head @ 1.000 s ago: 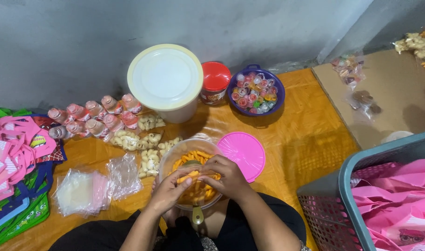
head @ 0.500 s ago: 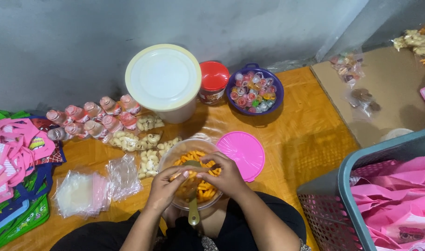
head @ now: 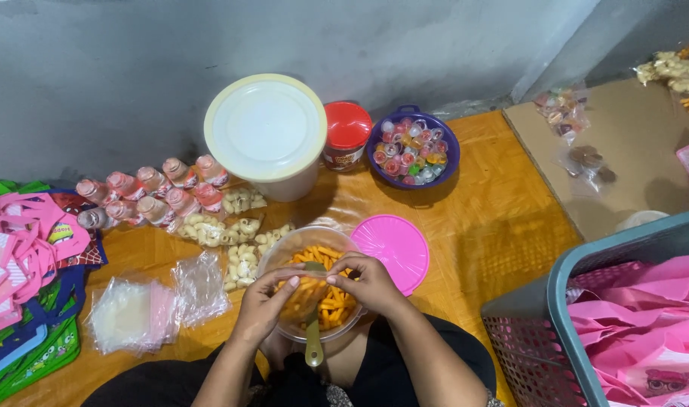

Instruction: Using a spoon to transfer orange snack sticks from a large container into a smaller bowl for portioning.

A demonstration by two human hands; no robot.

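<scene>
So both hands are up over the clear plastic tub of orange snack sticks, which sits right in front of the person, near edge of the orange mat; the left hand has its fingers curled in with thumb and forefinger pinched on something small and see-through above the sticks, looks like a little bag but honestly I can't tell for sure; the right hand is curled the same way, fingertips meeting the left ones right over the middle of the tub, pinching the same thing.

A green scoop lies in the tub with its handle poking out over the near rim, neither hand on it; the pink lid lies flat just right of the tub, touching or almost touching it.

Left of the tub there's a bunch of small bags of pale snacks, and nearer left a stack of empty clear bags; further back a row of small pink bottles; far side has a big white lidded bucket, a red-lidded jar just beside it, and a purple bowl of jelly cups; pink and green tote bags piled at the left edge; grey basket with pink bags on the right.
</scene>
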